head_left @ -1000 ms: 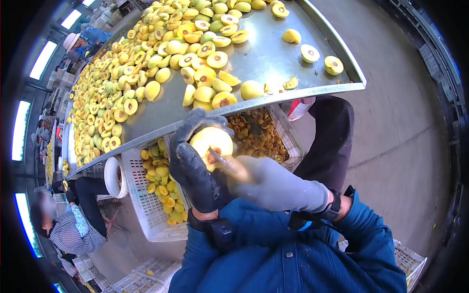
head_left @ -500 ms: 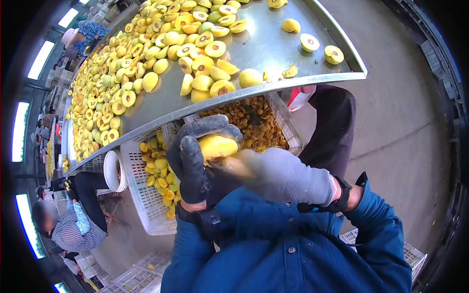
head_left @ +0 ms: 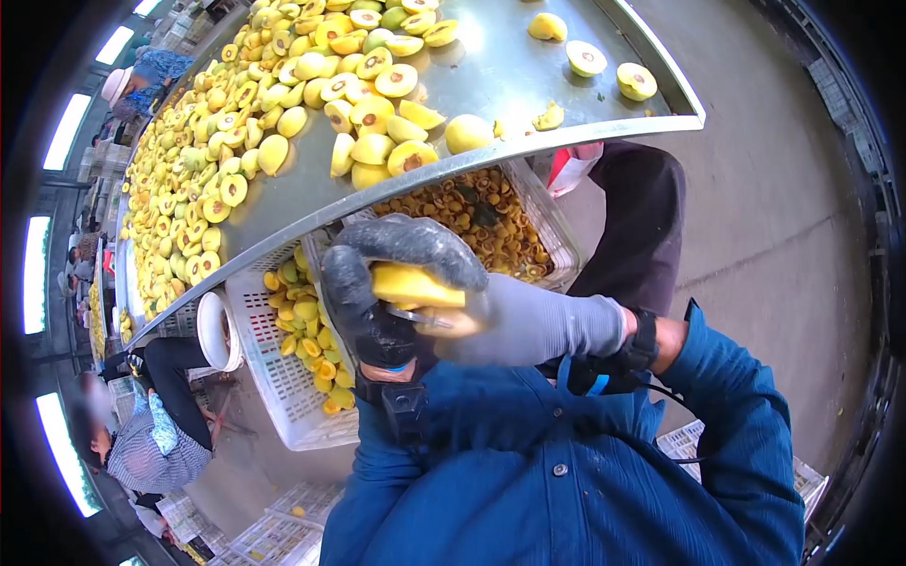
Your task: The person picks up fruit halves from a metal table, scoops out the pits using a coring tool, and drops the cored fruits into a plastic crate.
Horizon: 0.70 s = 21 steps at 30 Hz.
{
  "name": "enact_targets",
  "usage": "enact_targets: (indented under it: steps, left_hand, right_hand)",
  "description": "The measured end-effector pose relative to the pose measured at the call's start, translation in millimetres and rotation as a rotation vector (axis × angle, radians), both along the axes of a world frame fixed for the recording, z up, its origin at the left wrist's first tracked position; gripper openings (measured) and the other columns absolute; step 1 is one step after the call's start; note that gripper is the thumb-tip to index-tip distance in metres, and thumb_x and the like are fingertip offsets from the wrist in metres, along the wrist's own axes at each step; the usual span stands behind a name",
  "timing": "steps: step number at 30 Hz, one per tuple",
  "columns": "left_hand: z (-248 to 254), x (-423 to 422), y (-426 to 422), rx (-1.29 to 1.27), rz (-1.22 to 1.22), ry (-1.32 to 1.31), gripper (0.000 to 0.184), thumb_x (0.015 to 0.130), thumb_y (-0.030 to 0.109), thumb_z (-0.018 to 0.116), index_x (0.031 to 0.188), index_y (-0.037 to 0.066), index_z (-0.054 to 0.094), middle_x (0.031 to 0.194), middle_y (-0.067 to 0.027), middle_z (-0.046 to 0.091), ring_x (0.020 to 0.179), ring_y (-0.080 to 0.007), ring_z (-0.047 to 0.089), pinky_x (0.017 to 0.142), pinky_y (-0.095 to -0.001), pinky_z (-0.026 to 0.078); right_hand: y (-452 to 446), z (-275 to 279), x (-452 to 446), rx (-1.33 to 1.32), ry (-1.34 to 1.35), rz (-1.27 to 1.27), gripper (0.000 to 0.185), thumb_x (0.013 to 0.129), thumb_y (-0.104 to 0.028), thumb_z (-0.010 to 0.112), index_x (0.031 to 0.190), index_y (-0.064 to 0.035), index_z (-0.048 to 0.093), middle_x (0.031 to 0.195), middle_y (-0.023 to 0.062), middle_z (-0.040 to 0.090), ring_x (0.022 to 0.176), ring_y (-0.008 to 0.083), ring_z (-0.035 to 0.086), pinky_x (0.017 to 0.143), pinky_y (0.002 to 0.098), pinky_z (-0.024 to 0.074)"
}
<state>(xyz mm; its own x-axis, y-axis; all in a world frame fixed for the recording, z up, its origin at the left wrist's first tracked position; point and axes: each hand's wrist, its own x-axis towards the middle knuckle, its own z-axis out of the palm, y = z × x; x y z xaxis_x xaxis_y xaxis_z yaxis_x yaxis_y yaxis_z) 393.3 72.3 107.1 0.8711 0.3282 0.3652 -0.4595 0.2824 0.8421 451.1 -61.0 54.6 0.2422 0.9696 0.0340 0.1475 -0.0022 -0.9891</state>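
My left hand (head_left: 351,294), in a dark, dusty rubber glove, is closed around a yellow peach half (head_left: 415,285). My right hand (head_left: 528,323) wears a grey knit glove and is pressed up against the fruit from the right. A small metal blade (head_left: 417,317) sticks out of the right fingers at the lower edge of the peach half; its handle is hidden and the fingertips are blurred. Both hands are in front of my chest, just below the rim of a metal table (head_left: 311,231).
Many halved peaches (head_left: 274,151) cover the table. Beneath it stand a white crate (head_left: 302,434) of peach pieces and another crate (head_left: 557,226) of brown-orange scraps. A white bucket (head_left: 215,330) hangs near the table's edge. A seated person (head_left: 156,453) works at left.
The left fingers have come further over the peach half, and the fruit has turned in the grip. The metal blade now shows more clearly at its lower edge. The view has shifted slightly.
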Motion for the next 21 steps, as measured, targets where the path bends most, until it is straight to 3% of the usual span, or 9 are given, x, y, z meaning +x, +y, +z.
enact_targets:
  steps: [3,5,7,9,10,13,16,20,21]
  left_hand:
    - [-24.0,0.5,4.3,0.103,0.238,0.149,0.055,0.1,0.051,0.038,0.097,0.0,0.06,0.074,-0.0118,0.061,0.069,-0.0243,0.063,0.06,-0.0355,0.054]
    - [-19.2,9.3,1.5,0.107,0.381,0.236,0.052,0.101,0.048,0.036,0.11,0.001,0.056,0.089,-0.0127,0.061,0.081,-0.0267,0.062,0.071,-0.0381,0.054]
    - [-12.2,21.0,5.8,-0.226,0.281,0.143,0.057,0.101,0.049,0.038,0.128,0.0,0.051,0.115,-0.0165,0.061,0.106,-0.0302,0.06,0.094,-0.0427,0.051]
    - [-31.6,20.0,27.4,-0.248,0.292,0.122,0.052,0.098,0.037,0.045,0.133,-0.001,0.046,0.124,-0.0184,0.058,0.115,-0.0313,0.057,0.099,-0.0428,0.048]
    - [-48.1,17.0,42.6,-0.052,0.371,0.166,0.046,0.095,0.025,0.05,0.133,-0.002,0.045,0.125,-0.0188,0.058,0.115,-0.0313,0.058,0.097,-0.0412,0.048]
    - [-66.5,4.8,64.8,0.387,0.556,0.29,0.046,0.091,0.0,0.059,0.133,-0.004,0.041,0.126,-0.0197,0.058,0.114,-0.0308,0.06,0.093,-0.0378,0.05]
    - [-48.6,-3.8,44.5,0.537,0.602,0.346,0.043,0.092,0.001,0.056,0.133,-0.005,0.043,0.127,-0.0202,0.057,0.114,-0.029,0.06,0.093,-0.037,0.05]
    - [-15.5,-29.8,34.9,0.79,0.677,0.351,0.037,0.095,0.005,0.052,0.13,-0.006,0.046,0.129,-0.0201,0.056,0.112,-0.0253,0.06,0.096,-0.0358,0.049]
    - [-40.1,-36.8,49.7,0.162,0.532,0.264,0.039,0.098,0.013,0.049,0.131,-0.007,0.046,0.129,-0.0191,0.056,0.112,-0.0243,0.059,0.098,-0.0359,0.049]
  right_hand:
    - [3.5,-18.7,0.1,0.138,0.165,-0.008,0.026,0.084,-0.022,0.067,0.097,-0.0001,0.065,0.072,0.0154,0.063,0.06,0.0201,0.059,0.063,0.0341,0.0488]
    - [1.0,-6.4,18.3,0.075,-0.046,-0.028,0.026,0.082,-0.021,0.066,0.103,-0.0055,0.063,0.075,0.0144,0.066,0.068,0.0262,0.064,0.064,0.0382,0.0503]
    - [-2.1,-11.4,39.1,-0.142,-0.496,-0.04,0.026,0.079,-0.021,0.066,0.104,-0.0135,0.063,0.077,0.0114,0.069,0.075,0.0329,0.068,0.065,0.0432,0.0519]
    - [-10.9,-53.9,52.2,-0.348,-0.835,-0.057,0.024,0.079,-0.02,0.064,0.103,-0.0172,0.064,0.074,0.0107,0.068,0.071,0.0333,0.067,0.061,0.0454,0.0519]
    - [-24.1,-70.4,58.7,-0.414,-0.971,-0.055,0.024,0.079,-0.019,0.063,0.103,-0.0181,0.064,0.072,0.0113,0.068,0.068,0.0326,0.068,0.059,0.0463,0.0517]
    - [-38.7,-76.7,61.3,-0.58,-0.881,-0.149,0.012,0.083,-0.021,0.062,0.084,-0.0092,0.06,0.064,0.0151,0.062,0.062,0.0356,0.064,0.055,0.0453,0.0505]
    - [-23.8,-38.7,39.6,-0.291,-0.722,-0.413,0.017,0.085,-0.024,0.064,0.081,-0.0102,0.055,0.061,0.0168,0.059,0.059,0.0387,0.062,0.051,0.0478,0.0472]
    - [-4.4,-9.3,13.4,-0.153,-0.623,-0.422,0.021,0.082,-0.029,0.067,0.085,-0.0131,0.054,0.063,0.0165,0.06,0.061,0.0388,0.063,0.056,0.0502,0.0488]
    - [-5.2,-7.4,10.1,-0.133,-0.617,-0.415,0.021,0.081,-0.027,0.068,0.088,-0.0119,0.055,0.063,0.0158,0.061,0.06,0.0379,0.062,0.053,0.0471,0.0492]
